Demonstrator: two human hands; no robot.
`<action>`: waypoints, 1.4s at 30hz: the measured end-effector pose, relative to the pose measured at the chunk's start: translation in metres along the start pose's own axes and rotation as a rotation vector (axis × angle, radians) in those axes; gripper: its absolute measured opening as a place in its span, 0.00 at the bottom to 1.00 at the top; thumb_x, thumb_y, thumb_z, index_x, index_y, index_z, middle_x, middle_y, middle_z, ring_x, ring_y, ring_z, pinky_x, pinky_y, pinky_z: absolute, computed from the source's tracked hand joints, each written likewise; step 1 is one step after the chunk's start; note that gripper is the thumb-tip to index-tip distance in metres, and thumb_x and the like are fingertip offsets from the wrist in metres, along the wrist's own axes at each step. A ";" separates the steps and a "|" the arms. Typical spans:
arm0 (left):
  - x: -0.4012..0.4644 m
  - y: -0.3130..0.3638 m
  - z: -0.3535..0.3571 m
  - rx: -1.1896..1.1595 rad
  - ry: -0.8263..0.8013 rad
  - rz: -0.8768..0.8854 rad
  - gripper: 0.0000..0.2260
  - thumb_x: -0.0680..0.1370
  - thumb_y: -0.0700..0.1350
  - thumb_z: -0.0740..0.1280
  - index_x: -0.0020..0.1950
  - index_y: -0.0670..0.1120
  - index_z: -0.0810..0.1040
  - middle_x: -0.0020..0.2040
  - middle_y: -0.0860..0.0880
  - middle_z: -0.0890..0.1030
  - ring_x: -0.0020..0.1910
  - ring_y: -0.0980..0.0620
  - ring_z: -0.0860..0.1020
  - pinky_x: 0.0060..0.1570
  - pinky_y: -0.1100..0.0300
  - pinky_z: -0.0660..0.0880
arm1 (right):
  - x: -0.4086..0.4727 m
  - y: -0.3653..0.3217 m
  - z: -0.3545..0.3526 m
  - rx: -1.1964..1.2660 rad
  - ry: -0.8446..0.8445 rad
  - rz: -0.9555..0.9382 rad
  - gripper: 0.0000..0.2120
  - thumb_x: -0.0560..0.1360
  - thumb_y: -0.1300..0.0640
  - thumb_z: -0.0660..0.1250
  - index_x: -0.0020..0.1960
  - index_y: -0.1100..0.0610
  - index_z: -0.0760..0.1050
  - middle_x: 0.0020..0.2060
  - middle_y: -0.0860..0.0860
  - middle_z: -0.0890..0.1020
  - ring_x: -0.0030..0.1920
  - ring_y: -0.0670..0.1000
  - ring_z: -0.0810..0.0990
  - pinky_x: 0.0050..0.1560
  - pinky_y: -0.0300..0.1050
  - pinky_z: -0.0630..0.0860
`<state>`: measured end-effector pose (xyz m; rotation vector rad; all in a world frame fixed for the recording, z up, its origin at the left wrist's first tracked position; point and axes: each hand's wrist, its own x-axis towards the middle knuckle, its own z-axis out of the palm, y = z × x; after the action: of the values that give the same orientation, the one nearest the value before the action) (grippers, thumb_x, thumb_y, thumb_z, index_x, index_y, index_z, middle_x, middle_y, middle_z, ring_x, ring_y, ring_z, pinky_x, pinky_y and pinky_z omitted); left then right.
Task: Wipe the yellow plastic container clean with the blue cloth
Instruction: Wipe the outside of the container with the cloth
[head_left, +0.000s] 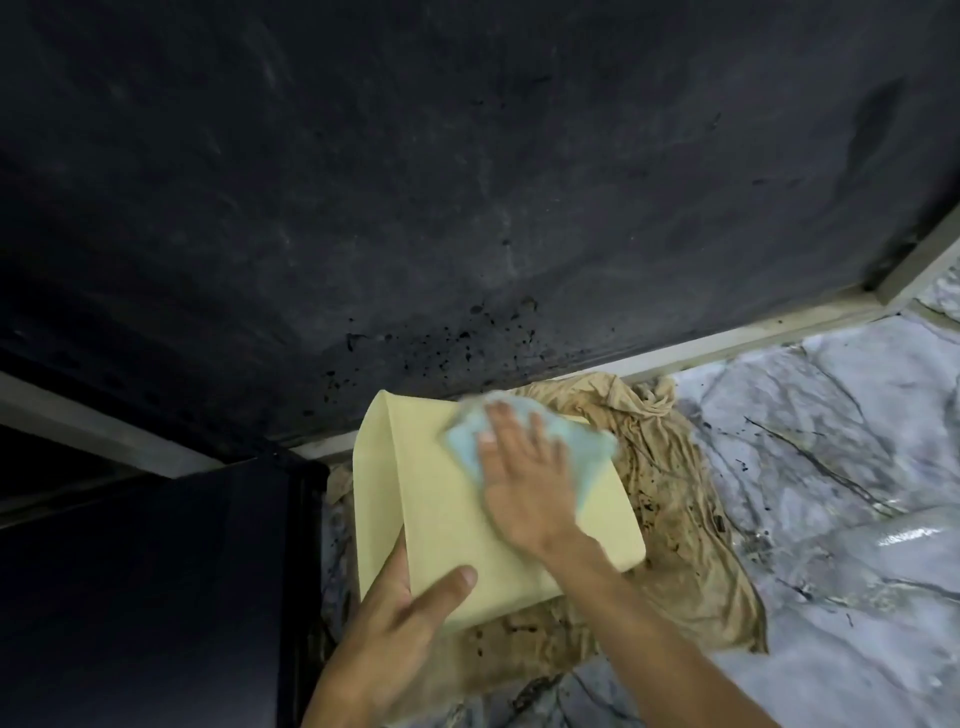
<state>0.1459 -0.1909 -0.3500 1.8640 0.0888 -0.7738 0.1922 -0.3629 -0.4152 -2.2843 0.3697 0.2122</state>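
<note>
Mid-wipe, low in frame: flat right hand (519, 478) presses blue cloth (467, 441) onto yellow container (441, 519); left hand (410, 618) grips its edge; lower area seemingly remains.

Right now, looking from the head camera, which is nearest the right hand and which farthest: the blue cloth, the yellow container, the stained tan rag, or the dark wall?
1. Blue cloth: pressed flat under the right hand.
2. Yellow container: directly beneath the cloth, steadied at its near edge by the left hand.
3. Stained tan rag: spread under and around the container.
4. Dark wall: behind everything.
</note>
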 end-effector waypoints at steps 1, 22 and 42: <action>0.000 0.000 0.001 0.012 -0.016 0.003 0.25 0.74 0.57 0.74 0.70 0.70 0.75 0.65 0.63 0.85 0.67 0.65 0.81 0.71 0.54 0.72 | 0.003 -0.026 0.003 0.034 -0.015 -0.113 0.29 0.81 0.39 0.35 0.81 0.43 0.42 0.81 0.40 0.46 0.80 0.50 0.38 0.76 0.56 0.33; -0.003 0.007 0.013 0.012 -0.001 0.035 0.36 0.73 0.56 0.74 0.80 0.66 0.65 0.74 0.64 0.78 0.76 0.62 0.74 0.79 0.48 0.67 | -0.021 -0.029 -0.006 0.143 -0.055 -0.282 0.26 0.80 0.35 0.39 0.77 0.31 0.47 0.79 0.34 0.46 0.77 0.37 0.35 0.73 0.43 0.29; -0.008 0.010 0.024 -0.051 0.163 -0.099 0.26 0.74 0.46 0.78 0.71 0.58 0.78 0.59 0.61 0.89 0.60 0.59 0.86 0.65 0.53 0.80 | -0.049 0.006 0.012 0.083 0.099 -0.035 0.34 0.75 0.28 0.36 0.79 0.35 0.47 0.78 0.35 0.44 0.79 0.41 0.38 0.77 0.49 0.34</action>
<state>0.1322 -0.2137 -0.3432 1.8830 0.3042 -0.6792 0.1440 -0.3485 -0.4142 -2.2227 0.3825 0.0649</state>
